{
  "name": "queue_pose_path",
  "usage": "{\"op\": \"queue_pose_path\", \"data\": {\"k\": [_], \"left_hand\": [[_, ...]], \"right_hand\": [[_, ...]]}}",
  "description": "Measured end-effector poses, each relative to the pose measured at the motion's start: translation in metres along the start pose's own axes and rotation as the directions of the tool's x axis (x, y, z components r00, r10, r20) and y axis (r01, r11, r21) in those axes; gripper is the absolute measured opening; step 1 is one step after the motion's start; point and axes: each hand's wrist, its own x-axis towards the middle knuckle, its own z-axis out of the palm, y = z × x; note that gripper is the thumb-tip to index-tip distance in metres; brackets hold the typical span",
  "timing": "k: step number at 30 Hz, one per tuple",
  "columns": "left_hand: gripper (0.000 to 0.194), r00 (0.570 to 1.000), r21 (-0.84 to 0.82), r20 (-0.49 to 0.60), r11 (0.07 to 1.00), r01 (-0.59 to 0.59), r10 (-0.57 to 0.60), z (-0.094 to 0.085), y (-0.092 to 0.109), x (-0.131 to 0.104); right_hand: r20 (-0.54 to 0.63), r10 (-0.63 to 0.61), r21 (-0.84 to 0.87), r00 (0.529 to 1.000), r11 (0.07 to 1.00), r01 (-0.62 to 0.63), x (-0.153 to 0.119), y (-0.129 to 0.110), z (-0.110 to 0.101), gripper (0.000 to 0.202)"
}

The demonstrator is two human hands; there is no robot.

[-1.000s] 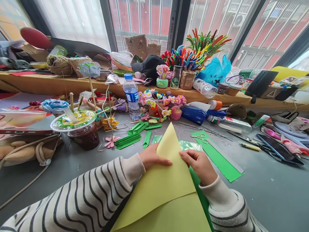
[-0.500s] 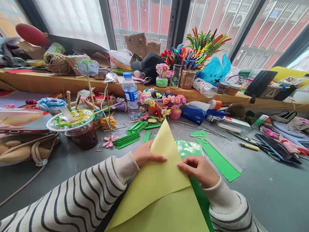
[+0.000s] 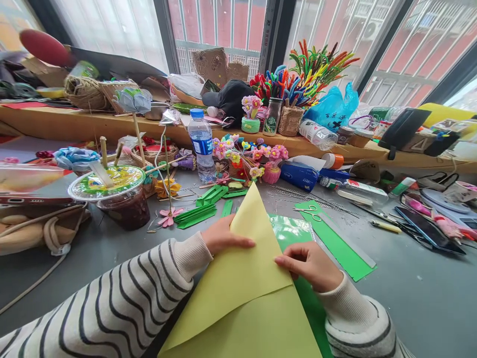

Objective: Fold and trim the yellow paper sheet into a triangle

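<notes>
The single view looks from the head of the person, at the near side of the grey table (image 3: 417, 308). It faces forward and also downward. Quite near to it, the yellow paper (image 3: 249, 293) is seen from above, with the left hand (image 3: 226, 237) and the right hand (image 3: 313, 266). On the far side, the view reaches over the wooden ledge (image 3: 67, 122) until the windows (image 3: 219, 27)
</notes>
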Motion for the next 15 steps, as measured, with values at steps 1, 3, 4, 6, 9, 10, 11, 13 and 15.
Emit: {"op": "queue_pose_path", "data": {"k": [1, 3, 4, 6, 9, 10, 11, 13, 15], "left_hand": [[0.043, 1.0, 0.001, 0.002, 1.0, 0.001, -0.001, -0.0001, 0.0, 0.0], [0.045, 1.0, 0.002, 0.01, 1.0, 0.005, -0.005, -0.0004, -0.0001, 0.0002], [0.046, 1.0, 0.002, 0.015, 1.0, 0.007, -0.007, -0.0005, -0.0001, 0.0003], [0.048, 1.0, 0.001, 0.023, 1.0, 0.012, -0.012, -0.0006, 0.0, 0.0005], [0.048, 0.999, 0.001, 0.029, 1.0, 0.02, -0.02, -0.0006, 0.0005, 0.001], [0.048, 0.999, 0.002, 0.03, 1.0, 0.022, -0.022, -0.0006, 0.0006, 0.0012], [0.048, 0.999, 0.004, 0.029, 1.0, 0.024, -0.024, -0.0006, 0.0008, 0.0014], [0.047, 0.999, 0.008, 0.025, 1.0, 0.028, -0.028, -0.0007, 0.0008, 0.0019], [0.046, 0.999, 0.012, 0.018, 0.999, 0.032, -0.032, -0.0008, 0.0005, 0.0024]], "right_hand": [[0.004, -0.005, -0.006, 1.0, 1.0, 0.005, -0.0001, -0.0002, -0.0002, 0.03], [0.01, -0.011, -0.011, 1.0, 1.0, 0.011, -0.0002, -0.0007, -0.0008, 0.03], [0.015, -0.012, -0.01, 1.0, 1.0, 0.013, -0.0003, -0.001, -0.0012, 0.029], [0.021, -0.011, -0.006, 1.0, 1.0, 0.011, -0.0002, -0.0014, -0.0016, 0.029], [0.025, -0.002, 0.002, 1.0, 1.0, 0.002, 0.0001, -0.0017, -0.0018, 0.028], [0.027, -0.001, 0.003, 1.0, 1.0, 0.0, 0.0003, -0.0017, -0.0019, 0.028], [0.028, 0.0, 0.005, 1.0, 1.0, 0.0, 0.0004, -0.0017, -0.002, 0.028], [0.035, -0.001, 0.01, 0.999, 1.0, 0.001, 0.0007, -0.0013, -0.0023, 0.028], [0.04, -0.002, 0.013, 0.999, 1.0, 0.001, 0.0008, -0.0008, -0.0026, 0.028]]}}
